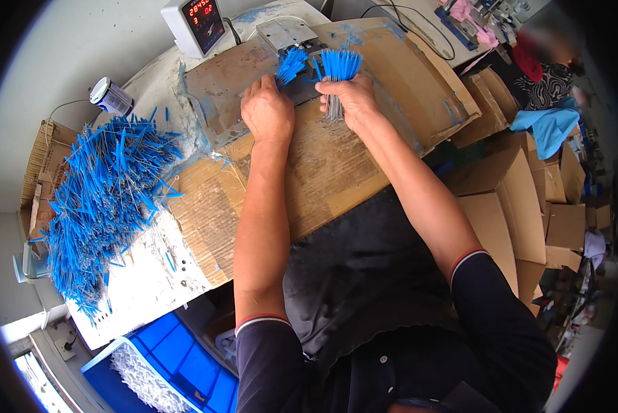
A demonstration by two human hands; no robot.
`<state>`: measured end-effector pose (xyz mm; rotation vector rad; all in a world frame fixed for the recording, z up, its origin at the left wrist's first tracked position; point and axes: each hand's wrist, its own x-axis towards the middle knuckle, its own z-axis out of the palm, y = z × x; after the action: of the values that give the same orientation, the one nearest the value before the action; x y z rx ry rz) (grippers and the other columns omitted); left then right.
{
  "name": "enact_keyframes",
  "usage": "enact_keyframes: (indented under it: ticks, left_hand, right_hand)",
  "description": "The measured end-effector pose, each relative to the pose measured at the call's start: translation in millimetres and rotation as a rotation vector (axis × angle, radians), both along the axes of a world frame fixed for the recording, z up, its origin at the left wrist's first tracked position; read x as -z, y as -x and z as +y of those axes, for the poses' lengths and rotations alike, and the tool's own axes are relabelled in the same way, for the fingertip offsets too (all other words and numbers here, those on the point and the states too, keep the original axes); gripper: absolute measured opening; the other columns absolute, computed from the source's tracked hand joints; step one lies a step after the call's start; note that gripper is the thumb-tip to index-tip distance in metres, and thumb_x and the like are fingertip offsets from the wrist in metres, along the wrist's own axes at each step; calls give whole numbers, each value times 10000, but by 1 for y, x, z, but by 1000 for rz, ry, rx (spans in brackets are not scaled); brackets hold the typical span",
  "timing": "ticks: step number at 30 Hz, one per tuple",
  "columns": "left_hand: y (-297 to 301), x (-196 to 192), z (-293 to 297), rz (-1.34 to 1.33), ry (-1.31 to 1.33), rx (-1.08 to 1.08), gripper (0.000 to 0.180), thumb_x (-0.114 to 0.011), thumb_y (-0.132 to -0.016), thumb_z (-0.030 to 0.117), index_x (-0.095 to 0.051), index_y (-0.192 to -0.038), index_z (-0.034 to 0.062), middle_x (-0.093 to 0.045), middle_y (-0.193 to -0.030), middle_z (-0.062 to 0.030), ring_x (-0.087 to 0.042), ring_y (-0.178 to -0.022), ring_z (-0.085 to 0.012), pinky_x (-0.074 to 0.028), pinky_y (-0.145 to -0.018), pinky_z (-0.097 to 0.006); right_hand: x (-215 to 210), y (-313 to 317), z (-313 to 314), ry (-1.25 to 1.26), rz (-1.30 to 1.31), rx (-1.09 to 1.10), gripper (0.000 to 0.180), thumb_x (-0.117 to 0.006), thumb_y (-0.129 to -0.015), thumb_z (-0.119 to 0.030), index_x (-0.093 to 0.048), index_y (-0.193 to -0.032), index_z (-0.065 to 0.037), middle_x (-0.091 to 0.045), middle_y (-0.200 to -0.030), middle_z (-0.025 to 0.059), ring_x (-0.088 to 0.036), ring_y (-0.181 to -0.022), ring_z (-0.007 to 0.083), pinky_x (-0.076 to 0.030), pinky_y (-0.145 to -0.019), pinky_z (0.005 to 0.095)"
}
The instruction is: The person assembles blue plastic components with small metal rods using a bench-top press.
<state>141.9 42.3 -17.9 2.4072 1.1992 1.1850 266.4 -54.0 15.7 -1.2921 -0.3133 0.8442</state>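
Note:
My left hand [266, 110] grips a small bunch of blue-tipped wire brushes [291, 65], their blue ends fanned up toward a grey metal fixture [286, 32]. Beside it, my right hand [352, 98] holds a larger bundle of the same brushes [339, 65], blue tips up and bare wire stems hanging below the fingers. Both hands rest over a worn cardboard-covered bench [322, 172], close together but apart.
A big loose heap of blue brushes [102, 199] lies at the left. A digital counter box [195, 24] and a small tin [111, 96] stand at the back. A blue crate [171, 358] sits below left. Stacked cartons [508, 206] and another person [546, 76] are at the right.

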Motion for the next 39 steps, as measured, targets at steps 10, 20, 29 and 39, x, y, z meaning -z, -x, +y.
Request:
enact_keyframes:
  ticks: [10,20,29,39]
  left_hand:
    - [-2,4,4,60,-24,-115,101,-622,-796,52,-619,-897,46,-666,-885,-133,-647,-887,-328,-524,-789,-435]
    - [-1,2,6,-17,7,-177,63,-615,-815,68,-589,-870,53,-675,-875,-134,-639,-856,-334,-508,-761,-448]
    - [-2,1,4,-52,-24,-54,82,-616,-836,74,-617,-916,56,-685,-896,-128,-635,-882,-327,-476,-820,-441]
    - [0,-1,2,-11,136,-8,170,-655,-869,140,-643,-1021,64,-709,-952,-159,-668,-937,-365,-511,-803,-475]
  right_hand:
    - [4,-1,6,94,-134,-13,221,-759,-738,61,-575,-789,-49,-618,-685,68,-582,-508,158,-458,-421,311]
    - [2,-1,27,177,-213,50,210,-736,-735,75,-560,-750,-40,-603,-656,83,-570,-497,175,-450,-405,325]
    - [-1,-5,16,71,-53,30,179,-788,-747,3,-639,-845,18,-666,-748,132,-672,-589,222,-577,-496,357]
    - [5,-9,7,16,-28,-21,194,-808,-769,-30,-668,-894,19,-692,-797,135,-687,-620,236,-593,-539,362]
